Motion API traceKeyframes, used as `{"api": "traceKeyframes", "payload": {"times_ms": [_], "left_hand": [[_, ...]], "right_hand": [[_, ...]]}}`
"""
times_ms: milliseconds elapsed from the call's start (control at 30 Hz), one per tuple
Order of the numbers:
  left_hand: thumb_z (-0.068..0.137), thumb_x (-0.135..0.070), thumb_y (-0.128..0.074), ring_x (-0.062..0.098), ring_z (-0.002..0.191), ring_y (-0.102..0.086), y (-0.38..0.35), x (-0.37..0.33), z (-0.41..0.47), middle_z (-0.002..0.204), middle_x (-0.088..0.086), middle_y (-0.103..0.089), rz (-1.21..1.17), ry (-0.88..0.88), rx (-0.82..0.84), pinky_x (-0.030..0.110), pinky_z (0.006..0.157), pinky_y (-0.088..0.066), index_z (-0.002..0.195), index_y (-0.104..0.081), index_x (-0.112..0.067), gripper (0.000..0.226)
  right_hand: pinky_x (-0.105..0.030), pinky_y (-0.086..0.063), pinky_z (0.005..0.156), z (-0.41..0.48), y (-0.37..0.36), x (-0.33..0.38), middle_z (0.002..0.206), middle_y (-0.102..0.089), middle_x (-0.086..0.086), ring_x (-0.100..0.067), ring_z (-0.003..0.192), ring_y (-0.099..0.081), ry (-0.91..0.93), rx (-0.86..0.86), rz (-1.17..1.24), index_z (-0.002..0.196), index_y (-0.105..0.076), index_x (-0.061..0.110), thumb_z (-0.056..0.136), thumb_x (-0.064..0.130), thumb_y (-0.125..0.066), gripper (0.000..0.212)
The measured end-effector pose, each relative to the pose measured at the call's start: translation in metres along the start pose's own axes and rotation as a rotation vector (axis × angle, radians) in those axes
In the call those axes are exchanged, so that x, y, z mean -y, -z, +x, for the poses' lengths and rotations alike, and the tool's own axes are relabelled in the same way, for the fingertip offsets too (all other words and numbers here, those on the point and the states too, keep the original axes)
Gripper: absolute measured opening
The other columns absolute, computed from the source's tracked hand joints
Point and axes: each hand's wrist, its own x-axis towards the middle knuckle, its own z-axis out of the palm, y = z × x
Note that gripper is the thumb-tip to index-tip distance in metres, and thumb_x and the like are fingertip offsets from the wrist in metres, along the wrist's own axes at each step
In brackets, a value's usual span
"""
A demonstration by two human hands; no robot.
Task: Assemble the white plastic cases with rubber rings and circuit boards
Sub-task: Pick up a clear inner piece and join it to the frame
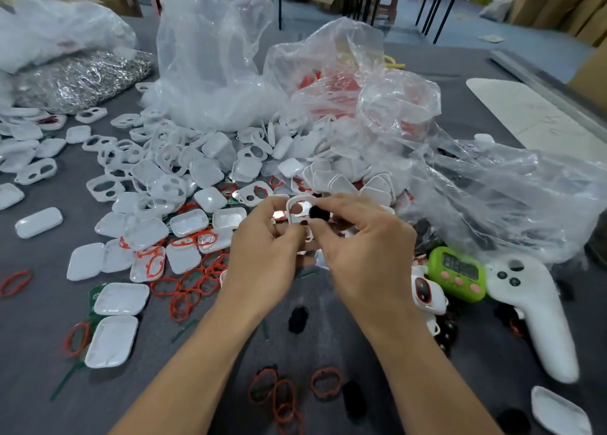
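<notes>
Left hand (266,257) grips a white two-holed plastic shell (300,206) steady, so right hand (358,247), pinching a small black pad (318,212), can seat it.

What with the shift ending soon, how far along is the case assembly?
Early. Done: what look like a few finished units lie beside the green timer. In hand: the left hand holds a white case front while the right hand pinches a black pad by it. Left: a large pile of empty cases and loose red rings.
</notes>
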Motion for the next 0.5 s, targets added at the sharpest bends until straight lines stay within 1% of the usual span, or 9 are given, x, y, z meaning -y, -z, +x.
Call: {"api": "traceKeyframes", "payload": {"times_ms": [33, 67, 133, 167, 200, 233, 333, 400, 500], "left_hand": [[0.098, -0.002, -0.056, 0.018, 0.069, -0.075, 0.0, 0.001, 0.0, 0.071, 0.003, -0.074, 0.012, 0.006, -0.001, 0.032, 0.06, -0.061, 0.113, -0.065, -0.017, 0.023], [0.097, -0.001, -0.056, 0.019, 0.07, -0.076, 0.0, 0.001, 0.0, 0.071, 0.003, -0.074, 0.02, 0.004, -0.003, 0.032, 0.06, -0.061, 0.114, -0.064, -0.017, 0.024], [0.096, -0.002, -0.055, 0.021, 0.074, -0.077, 0.0, 0.001, 0.0, 0.078, 0.007, -0.077, 0.052, -0.019, -0.019, 0.031, 0.059, -0.06, 0.112, -0.062, -0.018, 0.023], [0.095, -0.002, -0.055, 0.022, 0.075, -0.078, 0.0, 0.001, -0.001, 0.081, 0.007, -0.078, 0.077, -0.03, -0.035, 0.033, 0.059, -0.06, 0.11, -0.061, -0.019, 0.023], [0.095, -0.003, -0.056, 0.022, 0.076, -0.078, 0.001, 0.0, -0.001, 0.082, 0.008, -0.079, 0.096, -0.036, -0.049, 0.039, 0.061, -0.062, 0.108, -0.061, -0.02, 0.022], [0.094, -0.003, -0.056, 0.023, 0.077, -0.078, 0.0, 0.0, -0.001, 0.082, 0.008, -0.079, 0.107, -0.035, -0.056, 0.047, 0.066, -0.064, 0.107, -0.06, -0.02, 0.021], [0.094, -0.004, -0.059, 0.026, 0.075, -0.078, 0.0, -0.002, -0.002, 0.081, 0.008, -0.078, 0.135, -0.031, -0.063, 0.061, 0.071, -0.062, 0.103, -0.059, -0.023, 0.02], [0.093, -0.008, -0.063, 0.028, 0.07, -0.077, 0.001, -0.003, -0.002, 0.077, 0.006, -0.077, 0.179, -0.046, -0.064, 0.061, 0.068, -0.061, 0.1, -0.059, -0.027, 0.02], [0.094, -0.011, -0.065, 0.031, 0.069, -0.076, 0.001, -0.004, -0.003, 0.075, 0.008, -0.077, 0.181, -0.046, -0.071, 0.057, 0.066, -0.062, 0.097, -0.059, -0.027, 0.018]], "right_hand": [[-0.012, -0.051, 0.081, -0.001, 0.0, -0.001, 0.094, -0.073, 0.021, -0.003, 0.093, -0.066, -0.038, -0.014, 0.048, 0.099, -0.083, 0.024, 0.076, 0.01, -0.086, 0.026], [-0.011, -0.051, 0.073, 0.0, 0.0, -0.003, 0.088, -0.074, 0.019, -0.003, 0.085, -0.067, -0.16, 0.009, 0.222, 0.095, -0.083, 0.024, 0.076, 0.008, -0.085, 0.024], [-0.017, -0.053, 0.061, 0.007, 0.007, -0.006, 0.083, -0.076, 0.002, -0.008, 0.069, -0.067, -0.496, 0.178, 0.896, 0.089, -0.083, 0.017, 0.077, 0.001, -0.082, 0.02], [-0.02, -0.054, 0.06, 0.01, 0.012, -0.008, 0.087, -0.076, -0.006, -0.011, 0.067, -0.066, -0.635, 0.279, 1.244, 0.091, -0.082, 0.011, 0.075, 0.001, -0.082, 0.018], [-0.021, -0.055, 0.062, 0.011, 0.017, -0.012, 0.092, -0.074, -0.01, -0.012, 0.069, -0.065, -0.714, 0.351, 1.481, 0.093, -0.08, 0.008, 0.072, 0.004, -0.084, 0.022], [-0.02, -0.057, 0.066, 0.013, 0.021, -0.014, 0.096, -0.074, -0.012, -0.012, 0.072, -0.066, -0.755, 0.413, 1.618, 0.095, -0.079, 0.006, 0.067, 0.005, -0.089, 0.03], [-0.019, -0.059, 0.071, 0.013, 0.024, -0.014, 0.1, -0.074, -0.011, -0.012, 0.078, -0.07, -0.698, 0.557, 1.69, 0.096, -0.08, 0.006, 0.06, 0.009, -0.096, 0.04], [-0.019, -0.059, 0.072, 0.013, 0.021, -0.011, 0.099, -0.076, -0.011, -0.013, 0.079, -0.072, -0.683, 0.62, 1.66, 0.096, -0.081, 0.008, 0.062, 0.011, -0.095, 0.037], [-0.021, -0.06, 0.073, 0.012, 0.015, -0.008, 0.094, -0.077, -0.01, -0.013, 0.077, -0.074, -0.689, 0.567, 1.562, 0.093, -0.082, 0.011, 0.065, 0.007, -0.089, 0.029]]}}
